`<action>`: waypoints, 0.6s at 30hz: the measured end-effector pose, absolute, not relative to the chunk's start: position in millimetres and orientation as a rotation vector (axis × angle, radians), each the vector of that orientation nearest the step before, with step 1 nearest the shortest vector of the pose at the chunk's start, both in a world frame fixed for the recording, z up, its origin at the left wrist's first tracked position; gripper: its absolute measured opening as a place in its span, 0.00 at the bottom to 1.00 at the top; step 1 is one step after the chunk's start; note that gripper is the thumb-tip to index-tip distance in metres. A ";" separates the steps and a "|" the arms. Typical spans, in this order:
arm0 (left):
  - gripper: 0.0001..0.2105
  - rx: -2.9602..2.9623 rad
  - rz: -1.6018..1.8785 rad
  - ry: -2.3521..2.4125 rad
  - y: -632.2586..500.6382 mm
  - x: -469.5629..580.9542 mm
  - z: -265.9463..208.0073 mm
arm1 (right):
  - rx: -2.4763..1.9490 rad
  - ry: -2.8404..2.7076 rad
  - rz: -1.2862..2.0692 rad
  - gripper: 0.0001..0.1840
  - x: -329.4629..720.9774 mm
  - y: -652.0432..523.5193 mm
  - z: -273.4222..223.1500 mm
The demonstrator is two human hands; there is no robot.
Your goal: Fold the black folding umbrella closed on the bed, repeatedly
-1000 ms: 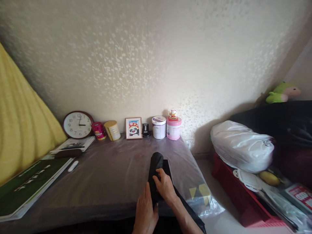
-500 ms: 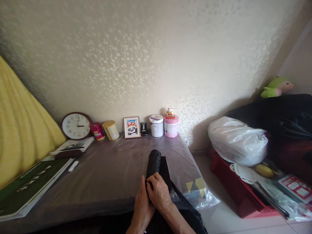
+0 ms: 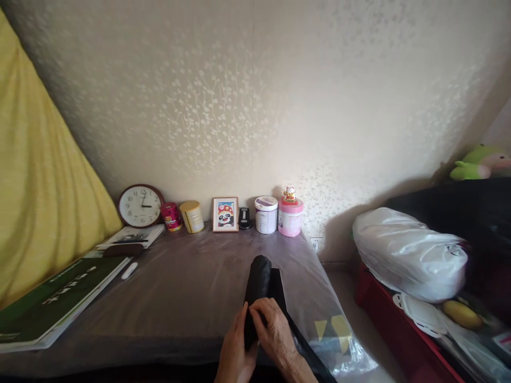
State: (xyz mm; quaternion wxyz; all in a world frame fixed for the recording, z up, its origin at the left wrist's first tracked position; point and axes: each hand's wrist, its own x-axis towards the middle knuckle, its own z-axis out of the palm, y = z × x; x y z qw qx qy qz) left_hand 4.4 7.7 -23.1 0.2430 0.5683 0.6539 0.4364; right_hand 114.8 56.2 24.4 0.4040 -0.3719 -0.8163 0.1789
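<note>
A long black rolled bundle [image 3: 258, 276] with a rounded far end, which looks like a folded umbrella, points away from me at the table's front. Along its left side my left hand [image 3: 239, 343] is closed around it. My right hand [image 3: 273, 327] lies over its near part, fingers bent and thumb and fingertips pinched together against the black fabric. What is between those fingertips is hidden. A flat black piece [image 3: 278, 284] lies along the bundle's right side, and a black strip runs from there to the lower right.
Along the wall stand a clock [image 3: 140, 206], a red tin [image 3: 171, 217], a yellow tin [image 3: 192, 217], a panda picture frame [image 3: 225, 215] and two lidded tubs [image 3: 266, 215]. A green book [image 3: 59, 303] lies left. Beyond the table's right edge, a red crate [image 3: 383, 314] bears a white bag [image 3: 407, 252].
My view has shifted, so the table things appear farther right and slightly lower. Both hands stay on the black bundle, and the right fingers have moved a little over it.
</note>
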 end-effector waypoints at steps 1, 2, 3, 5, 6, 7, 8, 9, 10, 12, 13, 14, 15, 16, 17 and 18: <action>0.31 1.599 1.156 1.806 6.9 4.1 -22.7 | -0.921 -2.061 0.432 0.09 117.4 64.4 23.6; 0.31 1.630 1.115 1.829 6.6 3.7 -23.0 | -0.895 -2.076 0.398 0.09 119.1 73.0 22.0; 0.32 1.645 1.076 1.850 6.8 3.2 -24.0 | -0.877 -2.099 0.362 0.10 119.9 81.6 19.8; 0.32 1.675 1.005 1.867 8.2 1.7 -28.3 | -0.861 -2.168 0.313 0.13 118.5 97.5 14.3; 0.32 1.689 0.980 1.865 9.2 0.5 -31.3 | -0.860 -2.208 0.304 0.14 116.4 104.6 11.6; 0.33 1.702 0.963 1.859 10.3 -0.9 -34.5 | -0.858 -2.246 0.305 0.15 113.6 111.1 9.3; 0.33 1.712 0.950 1.853 11.3 -2.5 -37.9 | -0.858 -2.275 0.310 0.15 110.4 117.3 7.7; 0.34 1.719 0.940 1.846 12.1 -4.1 -41.2 | -0.857 -2.295 0.317 0.16 107.0 123.2 6.7; 0.34 1.722 0.934 1.843 12.8 -5.8 -44.4 | -0.856 -2.308 0.324 0.16 103.7 129.2 6.3; 0.34 1.735 0.927 1.837 13.9 -8.7 -50.0 | -0.858 -2.318 0.337 0.16 97.8 141.5 6.8; 0.34 1.751 0.926 1.826 14.3 -9.8 -52.4 | -0.860 -2.323 0.344 0.16 95.4 148.0 7.2; 0.34 1.765 0.926 1.818 14.7 -10.5 -54.5 | -0.861 -2.327 0.350 0.16 93.2 154.6 7.4; 0.34 1.774 0.929 1.815 15.1 -10.7 -56.4 | -0.864 -2.330 0.358 0.16 91.2 161.2 7.4; 0.35 1.776 0.933 1.822 15.4 -10.6 -57.8 | -0.871 -2.327 0.366 0.16 89.4 167.8 7.2; 0.35 1.769 0.937 1.837 15.5 -10.2 -58.8 | -0.879 -2.320 0.375 0.16 87.7 174.3 6.8; 0.36 1.755 0.942 1.859 15.3 -9.6 -59.2 | -0.889 -2.307 0.385 0.16 86.1 180.5 6.3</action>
